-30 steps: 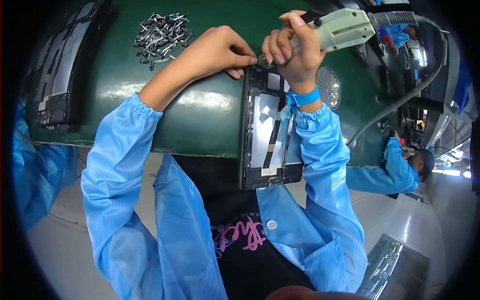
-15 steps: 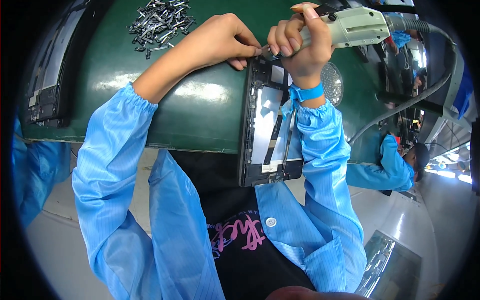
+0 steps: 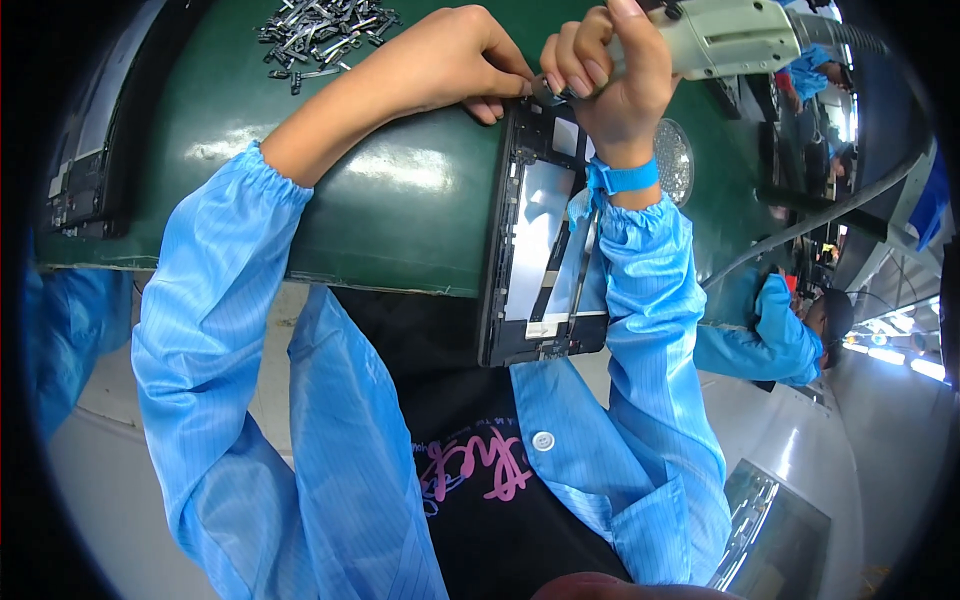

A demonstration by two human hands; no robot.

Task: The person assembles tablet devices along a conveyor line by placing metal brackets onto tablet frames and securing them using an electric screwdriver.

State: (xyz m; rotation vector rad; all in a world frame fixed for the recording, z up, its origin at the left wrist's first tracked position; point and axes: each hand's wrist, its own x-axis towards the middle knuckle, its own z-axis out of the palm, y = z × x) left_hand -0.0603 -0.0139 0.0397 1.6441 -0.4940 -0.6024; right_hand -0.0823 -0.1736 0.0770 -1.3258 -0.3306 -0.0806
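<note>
An opened tablet-like device [image 3: 540,240], black-framed with silvery panels inside, lies lengthwise before me and juts over the table's front edge. My right hand [image 3: 622,75] is wrapped round a pale green corded hand tool [image 3: 728,38], its metal tip pointing at the device's far end. There my left hand [image 3: 478,65] is closed, thumb and forefinger pinched beside that tip at the far left corner. Whatever sits between those fingertips is too small and hidden to make out. My right wrist wears a blue strap [image 3: 625,178] and partly covers the device's right side.
A pile of small black and silver parts [image 3: 322,35] lies at the far left of the green table [image 3: 400,225]. Another opened device [image 3: 90,150] rests at the left edge. A round clear dish [image 3: 674,160] stands right of my wrist. The tool's grey cable [image 3: 815,215] loops rightward; another person's blue sleeve [image 3: 765,335] shows there.
The whole view has shifted slightly, so the table and hands sit higher. Both hands keep the same grip at the device's far end.
</note>
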